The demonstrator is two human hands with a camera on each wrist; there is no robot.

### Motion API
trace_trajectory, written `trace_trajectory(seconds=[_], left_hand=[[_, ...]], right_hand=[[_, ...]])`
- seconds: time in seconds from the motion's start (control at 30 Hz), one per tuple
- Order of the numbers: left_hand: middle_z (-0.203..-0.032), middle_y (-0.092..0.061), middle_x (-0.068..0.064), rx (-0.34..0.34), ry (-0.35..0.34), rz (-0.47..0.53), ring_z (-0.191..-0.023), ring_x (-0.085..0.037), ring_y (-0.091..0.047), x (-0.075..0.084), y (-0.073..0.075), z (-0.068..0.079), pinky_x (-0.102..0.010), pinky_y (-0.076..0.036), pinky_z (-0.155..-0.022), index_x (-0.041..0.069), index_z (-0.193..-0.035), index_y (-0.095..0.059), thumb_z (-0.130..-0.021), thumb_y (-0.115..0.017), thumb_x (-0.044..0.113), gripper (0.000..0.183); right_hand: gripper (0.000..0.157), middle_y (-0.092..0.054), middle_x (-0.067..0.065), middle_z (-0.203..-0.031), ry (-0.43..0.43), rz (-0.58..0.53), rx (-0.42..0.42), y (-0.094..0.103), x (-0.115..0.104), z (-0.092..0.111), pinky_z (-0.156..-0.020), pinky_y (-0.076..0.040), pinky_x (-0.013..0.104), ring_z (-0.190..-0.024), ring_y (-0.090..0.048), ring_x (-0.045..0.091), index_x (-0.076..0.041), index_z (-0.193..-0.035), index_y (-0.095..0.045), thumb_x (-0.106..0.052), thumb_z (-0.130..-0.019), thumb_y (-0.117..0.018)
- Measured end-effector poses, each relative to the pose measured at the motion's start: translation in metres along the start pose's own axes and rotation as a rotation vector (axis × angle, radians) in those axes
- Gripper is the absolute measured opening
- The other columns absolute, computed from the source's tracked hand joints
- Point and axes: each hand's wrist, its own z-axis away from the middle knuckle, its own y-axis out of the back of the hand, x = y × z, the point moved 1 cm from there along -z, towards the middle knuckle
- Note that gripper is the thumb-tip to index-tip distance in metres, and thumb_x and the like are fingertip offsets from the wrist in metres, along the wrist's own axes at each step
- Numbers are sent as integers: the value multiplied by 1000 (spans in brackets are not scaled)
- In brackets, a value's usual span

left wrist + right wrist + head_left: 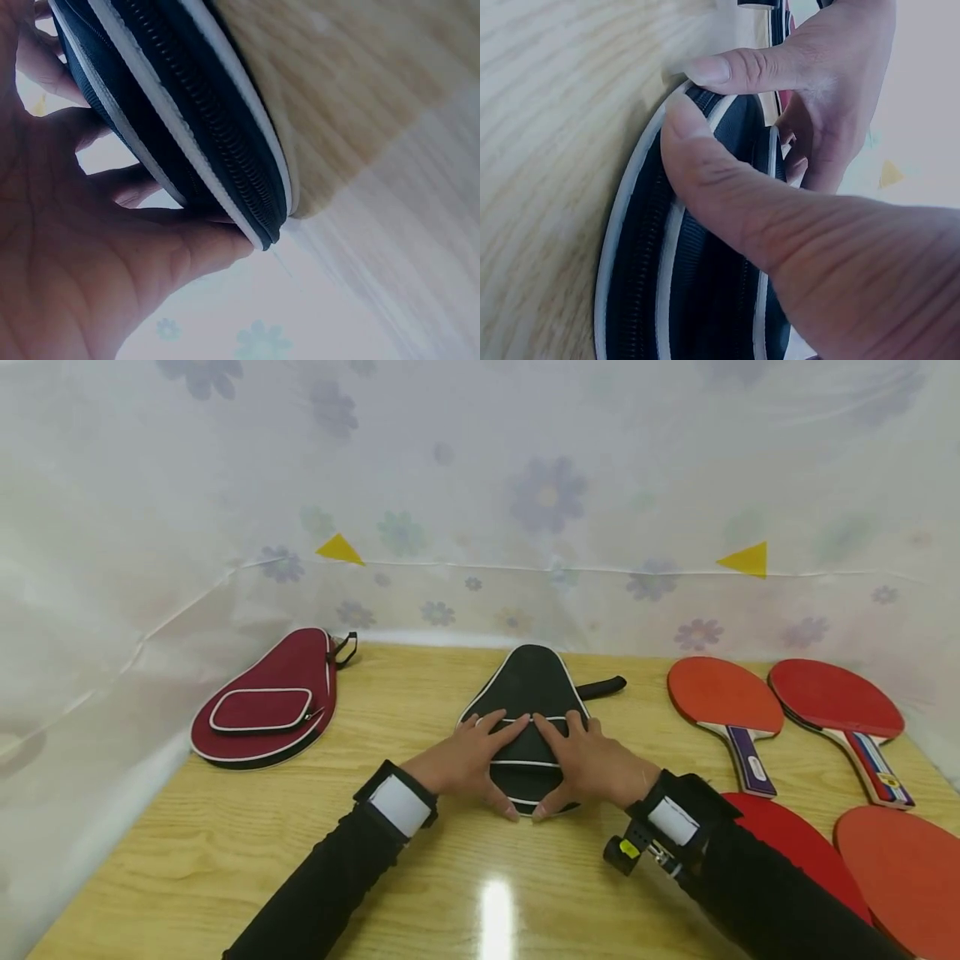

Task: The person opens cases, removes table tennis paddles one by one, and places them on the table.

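A black table tennis bat case (531,681) with white piping lies on the wooden table, its narrow end pointing away and a black strap (602,687) sticking out to the right. My left hand (467,760) rests on its left half and my right hand (592,766) on its right half, fingers spread over the front pocket. Both thumbs come down at the wide near edge, close to each other. The left wrist view shows the zipper (206,112) running along the case's side. In the right wrist view, my right thumb (720,176) lies across that zipped side.
A maroon bat case (264,670) with a zipped pocket lies at the left. Two bats, one orange-red (722,693) and one red (836,695), lie at the back right. Another red bat (798,839) and an orange one (903,868) lie nearer, by my right forearm. A flowered curtain (480,485) hangs behind.
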Motion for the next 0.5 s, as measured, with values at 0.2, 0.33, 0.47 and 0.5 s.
trace_trajectory(seconds=[0.2,0.33,0.47,0.5], left_hand=[[-166,-15,-18,-4,-5,15,-147,-53,-18,-4,3,-6,-62,-22,-117,26,-164,-14,-71,-88,54,122],[-166,-14,-19,3,-22,18,-147,-53,-18,-8,5,-10,-62,-20,-117,25,-164,-13,-72,-88,52,121],[-166,-13,-20,7,-31,17,-148,-52,-18,-9,6,-12,-62,-17,-118,23,-164,-14,-72,-89,51,122],[-166,-13,-20,10,-26,10,-148,-51,-18,-8,6,-13,-61,-16,-119,23,-164,-14,-71,-89,51,122]], right_hand=[[123,-36,35,-135,-15,26,21,1,5,-6,-77,-55,54,-112,-46,52,-6,-160,-24,-62,-69,-85],[122,-38,35,-134,-15,31,53,1,8,-8,-79,-54,55,-111,-46,52,-6,-159,-26,-63,-69,-85],[121,-38,36,-134,-11,29,67,0,10,-9,-79,-54,56,-112,-46,53,-6,-159,-27,-63,-69,-85],[121,-38,36,-135,-13,27,68,0,9,-9,-79,-54,56,-112,-46,53,-6,-159,-27,-62,-69,-85]])
